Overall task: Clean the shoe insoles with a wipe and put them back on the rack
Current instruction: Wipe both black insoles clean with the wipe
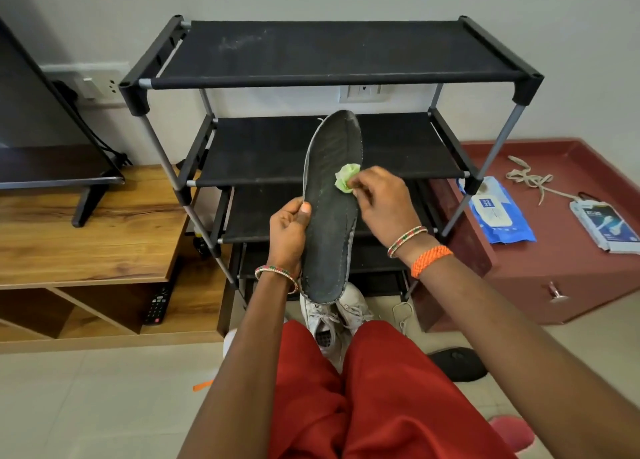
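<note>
Shoe rack (332, 78) — a four-tier black fabric rack on grey poles, standing just beyond both hands; its shelves show nothing on them, which suggests the cleaned insoles are yet to go back. Maroon platform (554, 278), to the far side of the right hand, carries a blue wipes packet (498, 213) within reach, presumably the source of the wipe. White sneakers (332, 320) sit on the floor below the hands, between the person's knees.

Insole (329, 213) — dark, with a pale stitched edge, held upright in front of the rack with its face turned to the camera so the whole surface can be wiped. Left hand (287, 233) grips its lower left edge, thumb laid on the face and fingers behind, steadying it against the rubbing pressure. Right hand (381, 202) pinches a crumpled green wipe (346, 178) in its fingertips and presses it to the insole's right edge near the middle. Judged step: wiping in progress; return to the rack not yet begun.
</note>
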{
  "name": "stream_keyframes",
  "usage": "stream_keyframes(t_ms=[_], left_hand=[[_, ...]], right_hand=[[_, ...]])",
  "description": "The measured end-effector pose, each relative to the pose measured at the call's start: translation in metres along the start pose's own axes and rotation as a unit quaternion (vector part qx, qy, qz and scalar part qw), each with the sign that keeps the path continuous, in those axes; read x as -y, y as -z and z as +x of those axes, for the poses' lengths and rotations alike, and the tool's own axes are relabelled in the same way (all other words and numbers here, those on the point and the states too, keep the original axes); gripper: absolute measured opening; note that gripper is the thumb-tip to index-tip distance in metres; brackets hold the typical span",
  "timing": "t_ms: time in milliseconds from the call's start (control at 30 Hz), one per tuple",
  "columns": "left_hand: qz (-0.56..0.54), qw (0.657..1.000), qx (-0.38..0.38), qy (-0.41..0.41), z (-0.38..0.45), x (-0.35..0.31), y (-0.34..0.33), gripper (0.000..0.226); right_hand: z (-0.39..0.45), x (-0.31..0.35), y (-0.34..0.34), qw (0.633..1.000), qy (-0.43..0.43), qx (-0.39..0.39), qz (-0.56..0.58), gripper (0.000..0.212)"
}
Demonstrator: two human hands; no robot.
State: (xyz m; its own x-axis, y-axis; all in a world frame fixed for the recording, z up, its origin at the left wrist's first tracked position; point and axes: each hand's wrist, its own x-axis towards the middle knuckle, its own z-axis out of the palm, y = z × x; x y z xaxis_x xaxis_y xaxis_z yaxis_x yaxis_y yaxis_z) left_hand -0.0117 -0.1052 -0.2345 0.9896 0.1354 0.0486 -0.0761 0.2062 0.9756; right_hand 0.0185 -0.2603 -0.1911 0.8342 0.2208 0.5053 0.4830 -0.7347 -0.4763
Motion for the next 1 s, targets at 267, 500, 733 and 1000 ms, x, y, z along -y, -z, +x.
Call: stream_keyframes(t_ms=[267, 500, 733, 1000], left_hand=[[-0.207, 0.975, -0.035, 0.076, -0.013, -0.017, -0.019, 0.029], [-0.323, 0.938, -0.037, 0.118, -0.037, -0.008, -0.035, 0.034], [-0.459, 0.881, -0.026, 0.113, -0.043, -0.023, -0.041, 0.047], [-0.476, 0.864, 0.003, 0.163, -0.048, -0.013, -0.045, 0.049]], right_hand=[[-0.043, 0.043, -0.011, 0.985, -0.086, 0.027, 0.146, 0.033], [-0.050, 0.064, -0.015, 0.975, -0.109, -0.039, 0.189, 0.023], [-0.033, 0.068, -0.001, 0.981, -0.073, -0.038, 0.177, 0.021], [-0.033, 0.072, 0.006, 0.982, -0.076, -0.014, 0.172, 0.019]])
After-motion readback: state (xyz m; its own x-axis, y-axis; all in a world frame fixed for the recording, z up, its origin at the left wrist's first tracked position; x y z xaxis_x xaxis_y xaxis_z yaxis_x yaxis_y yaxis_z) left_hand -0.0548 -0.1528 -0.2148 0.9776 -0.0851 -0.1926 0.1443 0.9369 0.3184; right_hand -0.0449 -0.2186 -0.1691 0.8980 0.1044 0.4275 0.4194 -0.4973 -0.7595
